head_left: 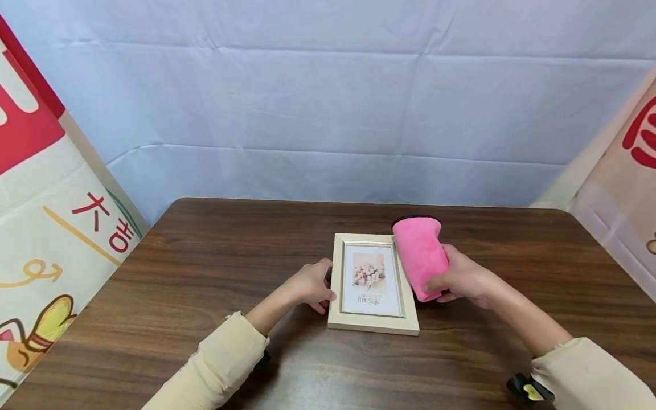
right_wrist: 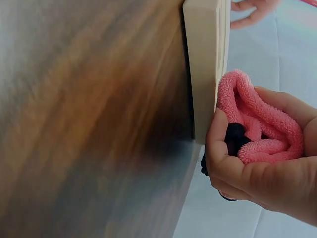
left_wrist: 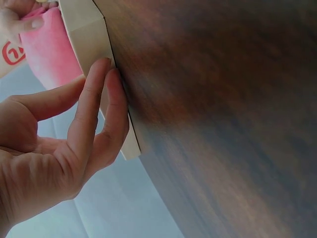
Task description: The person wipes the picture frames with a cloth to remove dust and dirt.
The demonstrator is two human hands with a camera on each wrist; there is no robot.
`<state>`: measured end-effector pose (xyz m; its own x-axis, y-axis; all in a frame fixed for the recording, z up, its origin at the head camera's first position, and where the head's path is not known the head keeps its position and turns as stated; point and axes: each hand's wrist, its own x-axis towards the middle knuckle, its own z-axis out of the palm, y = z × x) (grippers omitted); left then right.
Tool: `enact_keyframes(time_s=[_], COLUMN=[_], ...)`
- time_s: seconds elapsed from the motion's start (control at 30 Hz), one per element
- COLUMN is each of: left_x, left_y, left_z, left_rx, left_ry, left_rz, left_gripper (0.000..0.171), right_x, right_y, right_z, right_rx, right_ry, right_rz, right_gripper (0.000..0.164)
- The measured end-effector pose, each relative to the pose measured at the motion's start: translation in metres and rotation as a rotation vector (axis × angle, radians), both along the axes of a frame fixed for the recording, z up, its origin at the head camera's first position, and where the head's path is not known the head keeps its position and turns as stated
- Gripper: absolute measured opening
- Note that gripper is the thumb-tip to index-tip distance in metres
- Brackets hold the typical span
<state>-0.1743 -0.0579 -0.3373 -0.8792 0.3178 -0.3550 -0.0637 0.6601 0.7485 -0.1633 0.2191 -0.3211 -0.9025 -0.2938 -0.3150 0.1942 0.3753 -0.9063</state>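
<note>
A cream picture frame lies face up on the table, showing a flower print with "free style" lettering. My left hand is at its left edge; in the left wrist view the fingertips touch the frame's side and the thumb tip sits at the upper edge. My right hand grips a folded pink plush cloth with dark edging, held against the frame's right side. Soft pink folds and a dark part show between thumb and fingers in the right wrist view.
The dark wooden table reaches back to a pale blue cloth backdrop. Printed banners hang at the left and right. A black strap with a yellow patch is by the right sleeve.
</note>
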Motion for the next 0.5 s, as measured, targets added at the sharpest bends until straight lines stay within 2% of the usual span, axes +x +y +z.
enact_keyframes(time_s=[0.23, 0.5], left_x=[0.001, 0.003], left_y=[0.001, 0.002], left_z=[0.000, 0.002], left_rx=[0.000, 0.001], left_ry=[0.008, 0.014], left_rz=[-0.008, 0.001], left_gripper=[0.058, 0.056], right_x=[0.003, -0.005], right_y=[-0.011, -0.015], right_z=[-0.005, -0.006], right_rx=[0.028, 0.052], right_ry=[-0.006, 0.010], right_rz=[-0.002, -0.014], right_gripper=[0.085, 0.079])
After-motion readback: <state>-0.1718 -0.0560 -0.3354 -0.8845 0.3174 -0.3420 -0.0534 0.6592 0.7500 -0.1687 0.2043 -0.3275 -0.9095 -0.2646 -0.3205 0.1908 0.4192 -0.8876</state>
